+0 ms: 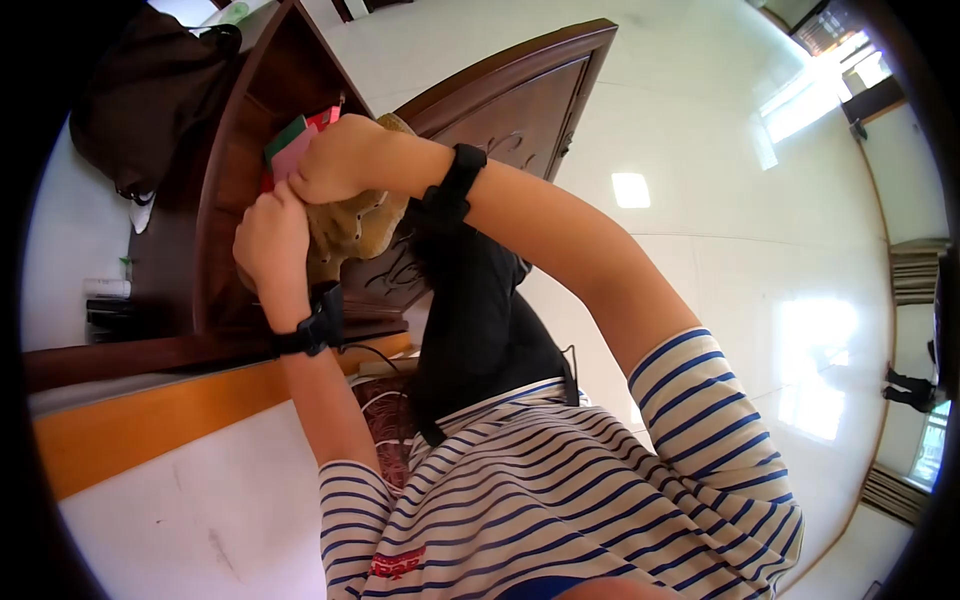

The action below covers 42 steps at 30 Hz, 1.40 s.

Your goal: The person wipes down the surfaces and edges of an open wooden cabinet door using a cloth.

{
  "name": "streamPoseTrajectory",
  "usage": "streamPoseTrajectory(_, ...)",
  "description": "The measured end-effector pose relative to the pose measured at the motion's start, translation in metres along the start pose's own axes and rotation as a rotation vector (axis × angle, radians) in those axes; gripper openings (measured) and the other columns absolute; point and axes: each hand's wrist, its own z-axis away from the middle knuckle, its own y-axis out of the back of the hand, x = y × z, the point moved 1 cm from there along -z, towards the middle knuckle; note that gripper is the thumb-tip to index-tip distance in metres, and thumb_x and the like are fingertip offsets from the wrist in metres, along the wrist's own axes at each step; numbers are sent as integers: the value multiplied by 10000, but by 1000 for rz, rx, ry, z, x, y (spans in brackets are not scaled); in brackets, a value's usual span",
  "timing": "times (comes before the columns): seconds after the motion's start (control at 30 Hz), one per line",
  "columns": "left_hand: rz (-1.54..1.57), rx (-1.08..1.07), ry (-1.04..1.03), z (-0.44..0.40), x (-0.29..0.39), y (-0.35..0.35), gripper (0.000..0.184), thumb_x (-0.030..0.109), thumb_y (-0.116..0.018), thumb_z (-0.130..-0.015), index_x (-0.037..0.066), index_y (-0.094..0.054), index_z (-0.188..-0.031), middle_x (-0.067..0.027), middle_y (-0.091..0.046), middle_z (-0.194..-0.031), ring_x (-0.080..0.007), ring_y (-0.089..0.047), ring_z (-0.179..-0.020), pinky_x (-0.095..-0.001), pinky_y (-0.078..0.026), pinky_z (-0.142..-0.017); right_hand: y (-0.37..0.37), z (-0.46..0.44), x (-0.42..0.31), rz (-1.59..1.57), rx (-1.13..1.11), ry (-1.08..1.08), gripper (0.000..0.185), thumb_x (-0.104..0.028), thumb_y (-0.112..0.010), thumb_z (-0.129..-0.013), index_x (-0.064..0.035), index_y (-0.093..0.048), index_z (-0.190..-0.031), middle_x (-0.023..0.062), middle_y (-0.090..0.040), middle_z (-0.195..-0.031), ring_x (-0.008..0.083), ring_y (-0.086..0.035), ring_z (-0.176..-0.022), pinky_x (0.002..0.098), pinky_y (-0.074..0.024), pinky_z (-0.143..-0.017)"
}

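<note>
A soft mustard-brown fabric item [350, 230], with a pale wavy line and dark dots along one part, hangs below my hands; its kind is unclear. My left hand [272, 238] has its fingers closed at the item's upper edge. Right beside it, my right hand [345, 160] is curled closed over the same edge, the two hands touching. Most fingertips are hidden. Just beyond them, a pink flat thing [292, 155], a green one [285, 138] and a red one [322, 118] stick out inside the dark wooden cabinet [225, 210].
The cabinet's carved door [520, 110] stands open to the right. A dark brown bag [150, 100] lies on the cabinet top, near a white-and-black container [108, 300]. Shiny pale floor tiles [700, 240] spread to the right. My black-clothed legs [470, 320] are beside the cabinet.
</note>
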Motion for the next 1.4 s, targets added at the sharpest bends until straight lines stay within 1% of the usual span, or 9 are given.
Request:
streamPoseTrajectory(0.33, 134, 400, -298, -12, 129, -41, 444, 281, -438, -914, 94, -671, -585, -139, -662, -616, -309, -665, -562, -434, -510, -507, 64, 89, 173, 92, -9, -556, 500, -486, -445, -885, -87, -745, -856, 199, -703, -864, 392, -661, -858, 467, -519, -803)
streamPoseTrajectory(0.4, 238, 687, -400, -19, 126, -66, 411, 280, -515, -858, 116, -613, -493, -115, -602, -490, -279, -608, -441, -383, -484, -509, 60, 95, 181, 93, 158, -554, 460, -453, -457, -885, -104, -743, -792, 206, -683, -797, 416, -644, -804, 481, -521, -773)
streamPoseTrajectory(0.67, 257, 656, -376, -6, 123, -57, 391, 305, -543, -868, 112, -570, -529, -65, -564, -489, -236, -561, -450, -365, -437, -517, 41, 106, 158, 326, 363, -543, 398, -347, -428, -938, -127, -713, -766, 145, -691, -789, 381, -639, -781, 471, -480, -814)
streamPoseTrajectory(0.93, 343, 675, -524, -8, 104, -59, 404, 317, -539, -926, 89, -578, -595, -70, -567, -517, -238, -565, -480, -362, -446, -548, 10, 123, 156, 422, 709, -598, 350, -285, -520, -898, -103, -592, -1188, 162, -500, -1374, 329, -399, -1306, 444, -259, -1098)
streamPoseTrajectory(0.97, 334, 655, -543, -6, 103, -58, 413, 329, -529, -940, 88, -582, -609, -70, -573, -532, -237, -572, -497, -361, -447, -562, 3, 132, 152, 186, 685, -860, 481, -346, -549, -924, -103, -493, -1335, 199, -311, -1512, 368, -274, -1391, 455, -183, -1141)
streamPoseTrajectory(1.1, 330, 591, -568, -2, 102, -54, 428, 367, -502, -971, 89, -600, -662, -71, -598, -585, -237, -592, -549, -361, -450, -601, -25, 152, 127, -121, 968, -866, 577, -436, -522, -978, -121, -404, -1446, 223, -269, -1529, 378, -194, -1448, 469, -195, -1152)
streamPoseTrajectory(1.2, 326, 589, -576, -3, 102, -56, 434, 381, -492, -977, 90, -606, -675, -72, -606, -595, -238, -598, -560, -364, -451, -604, -32, 159, 122, -609, 1043, -824, 650, -359, -631, -954, -122, -327, -1477, 191, -376, -1445, 304, -410, -1331, 378, -372, -1056)
streamPoseTrajectory(1.27, 311, 593, -585, -2, 101, -54, 439, 387, -486, -980, 90, -608, -680, -72, -609, -599, -239, -601, -565, -366, -452, -607, -33, 173, 147, -752, 1151, -932, 702, -369, -731, -885, -103, -328, -1395, 109, -523, -1107, 164, -551, -958, 298, -483, -823)
streamPoseTrajectory(1.4, 309, 560, -615, -2, 100, -54, 446, 403, -478, -982, 89, -613, -696, -75, -619, -620, -243, -606, -578, -379, -456, -623, -2, 209, 177, -1168, 711, -947, 554, -319, -703, -911, -30, -483, -1329, 65, -630, -1069, 159, -614, -908, 277, -507, -785)
